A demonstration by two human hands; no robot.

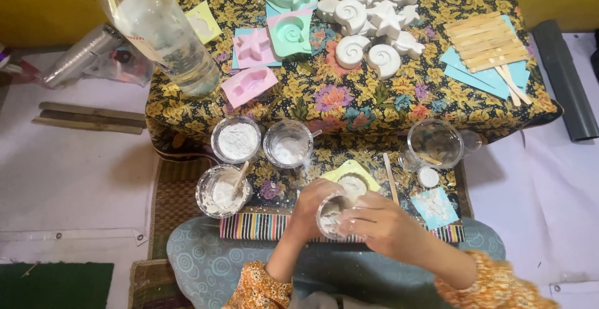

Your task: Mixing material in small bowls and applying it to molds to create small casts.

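Note:
My left hand (pixel 312 206) and my right hand (pixel 380 225) are wrapped around a small clear plastic cup (pixel 329 216) with white plaster in it, held over my lap. Just beyond the cup lies a yellow mould (pixel 349 173) with white filling. Three clear cups stand to the left: one with white powder (pixel 236 138), one nearly empty (pixel 287 143), and one with white paste and a wooden stick (pixel 223 190). A thin wooden stick (pixel 390 178) lies beside the yellow mould.
A floral cloth (pixel 349 97) covers the low table. On it are pink, green and blue moulds (pixel 274 40), several white shell and star casts (pixel 374 28), wooden sticks (pixel 486 40) on blue paper, a clear bottle (pixel 159 28), an empty clear cup (pixel 435 143) and a blue mould (pixel 433 206).

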